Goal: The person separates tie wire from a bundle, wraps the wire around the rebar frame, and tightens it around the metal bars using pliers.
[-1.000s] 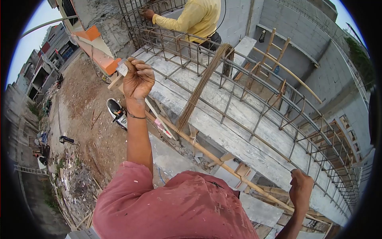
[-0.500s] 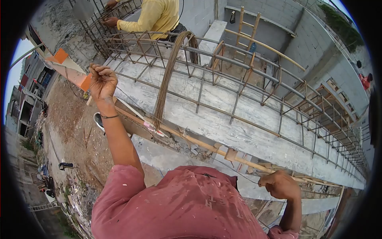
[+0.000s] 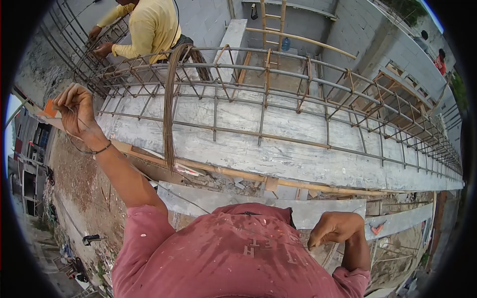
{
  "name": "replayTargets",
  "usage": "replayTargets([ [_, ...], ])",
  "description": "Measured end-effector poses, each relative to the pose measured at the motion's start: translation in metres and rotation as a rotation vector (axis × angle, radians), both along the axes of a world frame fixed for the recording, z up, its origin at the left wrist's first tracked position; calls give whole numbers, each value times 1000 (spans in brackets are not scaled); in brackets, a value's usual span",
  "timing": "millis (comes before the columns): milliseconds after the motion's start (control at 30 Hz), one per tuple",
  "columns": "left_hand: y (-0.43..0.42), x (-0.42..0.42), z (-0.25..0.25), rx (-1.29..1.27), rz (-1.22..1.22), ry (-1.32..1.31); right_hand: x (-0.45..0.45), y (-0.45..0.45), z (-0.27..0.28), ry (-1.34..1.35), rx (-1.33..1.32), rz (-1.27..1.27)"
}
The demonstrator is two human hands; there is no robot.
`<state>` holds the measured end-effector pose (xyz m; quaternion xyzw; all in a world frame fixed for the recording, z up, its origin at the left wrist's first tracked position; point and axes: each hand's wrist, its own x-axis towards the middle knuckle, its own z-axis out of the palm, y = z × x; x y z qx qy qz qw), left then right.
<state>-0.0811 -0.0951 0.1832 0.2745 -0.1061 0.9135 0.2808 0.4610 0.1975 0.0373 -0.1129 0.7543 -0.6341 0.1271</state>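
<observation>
My left hand (image 3: 76,108) is raised at the far left with fingers pinched. A thin wire (image 3: 185,198) leaves it, bows past the wrist and slants down across the front of my shirt. At lower right my right hand (image 3: 339,228) is closed, thumb and forefinger pinched at what looks like the wire's other end. Part of the wire is hard to see against the shirt. Before me lies a long rebar cage (image 3: 263,94) over a pale form board (image 3: 238,144). A bundle of thin tie wire (image 3: 170,109) hangs bent over the cage's bars.
A co-worker in a yellow shirt (image 3: 149,30) has both hands at upright rebar at upper left. Behind the cage are block walls (image 3: 298,35) and a bamboo ladder (image 3: 273,25). A bamboo pole (image 3: 308,185) edges the form board. Rubble ground (image 3: 74,174) lies at left.
The view has swung, so the cage and co-worker sit further left. My left hand has moved left and my right hand lower, nearer my body. The wire now slants across my shirt.
</observation>
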Motion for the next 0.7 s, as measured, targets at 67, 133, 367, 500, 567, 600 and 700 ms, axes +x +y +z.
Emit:
replayTargets([
  [67, 11, -16, 6, 12, -11, -14, 13, 7, -2, 107, -431, 139],
  [133, 41, -16, -1, 29, 14, -67, 29, 13, -6, 510, -708, -277],
  [367, 178, 34, -33, -172, -537, -150, 17, 17, -37, 1010, -1630, -857],
  [500, 267, 126, -34, -292, 7, 190, -5, -15, -42, 885, -1038, -992],
  [567, 296, 197, -44, -392, 186, 429, -21, -31, -36, 632, -371, -1323],
  [600, 304, 226, -52, -466, 230, 534, -28, -36, -30, 635, -364, -1329],
  [700, 310, 276, -89, -790, 331, 899, -38, -33, -15, 485, -610, -1483],
])
